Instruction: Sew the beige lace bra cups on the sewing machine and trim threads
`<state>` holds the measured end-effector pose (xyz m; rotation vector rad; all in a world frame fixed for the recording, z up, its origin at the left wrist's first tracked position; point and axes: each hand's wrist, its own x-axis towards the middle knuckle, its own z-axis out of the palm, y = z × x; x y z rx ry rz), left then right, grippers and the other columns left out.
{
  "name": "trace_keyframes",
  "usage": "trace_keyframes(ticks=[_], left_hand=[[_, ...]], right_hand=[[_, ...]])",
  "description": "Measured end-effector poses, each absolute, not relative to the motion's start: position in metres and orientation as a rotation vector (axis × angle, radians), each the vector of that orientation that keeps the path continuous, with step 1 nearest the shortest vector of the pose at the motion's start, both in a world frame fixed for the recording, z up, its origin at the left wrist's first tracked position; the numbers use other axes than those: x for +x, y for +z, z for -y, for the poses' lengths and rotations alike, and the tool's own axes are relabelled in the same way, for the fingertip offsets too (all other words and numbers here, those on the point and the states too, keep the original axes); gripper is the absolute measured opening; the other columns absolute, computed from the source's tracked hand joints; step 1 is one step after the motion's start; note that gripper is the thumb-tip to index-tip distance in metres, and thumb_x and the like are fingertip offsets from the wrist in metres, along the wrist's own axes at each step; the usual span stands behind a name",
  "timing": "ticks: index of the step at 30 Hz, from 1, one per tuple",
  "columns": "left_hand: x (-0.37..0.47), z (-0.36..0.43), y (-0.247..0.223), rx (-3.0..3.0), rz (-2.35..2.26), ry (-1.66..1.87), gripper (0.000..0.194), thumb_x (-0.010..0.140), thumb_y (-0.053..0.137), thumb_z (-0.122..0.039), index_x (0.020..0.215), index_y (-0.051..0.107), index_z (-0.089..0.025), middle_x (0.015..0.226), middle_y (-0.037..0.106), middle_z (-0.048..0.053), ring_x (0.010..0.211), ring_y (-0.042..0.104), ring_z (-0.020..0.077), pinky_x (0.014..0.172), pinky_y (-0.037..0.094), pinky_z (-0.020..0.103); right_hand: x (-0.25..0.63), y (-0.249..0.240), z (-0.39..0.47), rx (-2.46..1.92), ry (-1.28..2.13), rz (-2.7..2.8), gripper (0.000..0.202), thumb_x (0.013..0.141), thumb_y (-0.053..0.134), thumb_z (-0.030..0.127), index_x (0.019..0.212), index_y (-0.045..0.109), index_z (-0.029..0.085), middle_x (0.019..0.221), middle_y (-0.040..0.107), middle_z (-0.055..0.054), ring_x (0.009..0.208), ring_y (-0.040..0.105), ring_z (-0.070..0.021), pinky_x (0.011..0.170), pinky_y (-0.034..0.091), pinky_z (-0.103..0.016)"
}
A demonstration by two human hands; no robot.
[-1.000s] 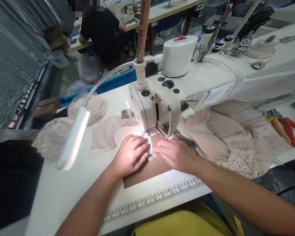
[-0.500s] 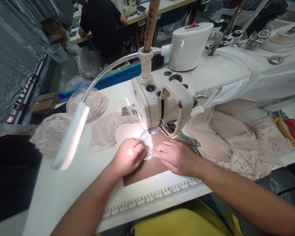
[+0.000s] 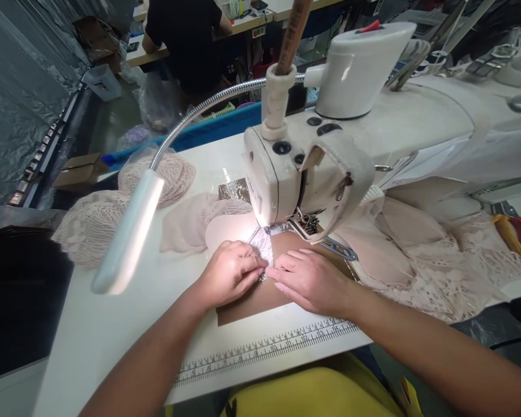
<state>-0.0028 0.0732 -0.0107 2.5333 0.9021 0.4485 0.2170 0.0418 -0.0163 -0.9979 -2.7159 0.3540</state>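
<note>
Here, a pale, textured fabric piece (image 3: pixel 264 247), left hand (image 3: pixel 233 272) and right hand (image 3: pixel 310 281) half-curled at its near end, grips unclear.

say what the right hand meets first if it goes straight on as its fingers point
Most likely the left hand, close in front of it at the pale lace; whether the two hands touch is unclear.

Bright work spot, dim background
Gooseneck lamp (image 3: pixel 128 234) glows along one side; lace (image 3: pixel 264 246) glares almost white; outer edges look stretched and soft.
</note>
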Motion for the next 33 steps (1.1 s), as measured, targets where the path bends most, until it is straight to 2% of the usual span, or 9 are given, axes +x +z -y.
trace_keyframes(ticks=[5,10,15,21,24,29,33], left_hand=[[-0.005,-0.076,-0.015,2.613,-0.797,0.472,0.021,0.091,0.052,-0.027,0.102,0.069,-0.024,0.085,0.065,0.004,0.077,0.056,0.0161,0.072,0.038,0.032],[-0.004,-0.074,-0.015,2.724,-0.805,0.442,0.023,0.092,0.05,-0.028,0.098,0.071,-0.023,0.076,0.062,0.004,0.07,0.051,0.0155,0.066,0.035,0.031],[-0.003,-0.072,-0.016,2.757,-0.822,0.421,0.023,0.093,0.049,-0.028,0.1,0.07,-0.023,0.075,0.061,0.004,0.07,0.05,0.0156,0.066,0.036,0.031],[-0.003,-0.073,-0.013,2.742,-0.817,0.407,0.025,0.094,0.046,-0.029,0.098,0.07,-0.022,0.075,0.061,0.005,0.071,0.051,0.016,0.066,0.038,0.032],[-0.004,-0.073,-0.008,2.72,-0.821,0.368,0.027,0.094,0.046,-0.03,0.107,0.067,-0.02,0.083,0.062,0.007,0.075,0.053,0.0171,0.069,0.042,0.032],[0.0,-0.077,-0.004,2.73,-0.92,0.402,0.03,0.094,0.044,-0.027,0.117,0.059,-0.015,0.112,0.062,0.012,0.089,0.054,0.0197,0.075,0.046,0.033],[0.007,-0.081,-0.007,2.862,-0.999,0.301,0.031,0.095,0.042,-0.027,0.117,0.058,-0.015,0.118,0.062,0.012,0.086,0.054,0.0206,0.072,0.046,0.035]], right_hand=[[0.218,-0.016,-0.042,-0.981,0.367,2.715,0.018,0.089,0.046,0.022,0.093,0.063,0.017,0.078,0.054,-0.003,0.07,0.041,-0.0164,0.065,0.029,-0.029],[0.222,-0.018,-0.043,-0.886,0.326,2.641,0.02,0.088,0.045,0.019,0.092,0.065,0.017,0.077,0.056,-0.003,0.069,0.043,-0.0157,0.065,0.03,-0.029],[0.225,-0.02,-0.044,-0.891,0.185,2.484,0.022,0.088,0.044,0.015,0.093,0.066,0.016,0.074,0.058,-0.003,0.069,0.045,-0.015,0.067,0.031,-0.029],[0.223,-0.021,-0.046,-0.928,0.159,2.608,0.022,0.088,0.045,0.014,0.094,0.066,0.015,0.076,0.057,-0.004,0.07,0.042,-0.0161,0.067,0.031,-0.029],[0.222,-0.021,-0.046,-0.934,0.135,2.62,0.021,0.086,0.046,0.014,0.092,0.066,0.015,0.075,0.055,-0.004,0.07,0.04,-0.0168,0.066,0.03,-0.029],[0.223,-0.021,-0.045,-0.96,0.14,2.628,0.02,0.085,0.046,0.012,0.087,0.065,0.016,0.075,0.055,-0.004,0.072,0.04,-0.0175,0.067,0.03,-0.03],[0.224,-0.021,-0.045,-0.962,0.177,2.6,0.02,0.085,0.046,0.011,0.087,0.065,0.016,0.075,0.055,-0.004,0.072,0.04,-0.0171,0.066,0.029,-0.029]])
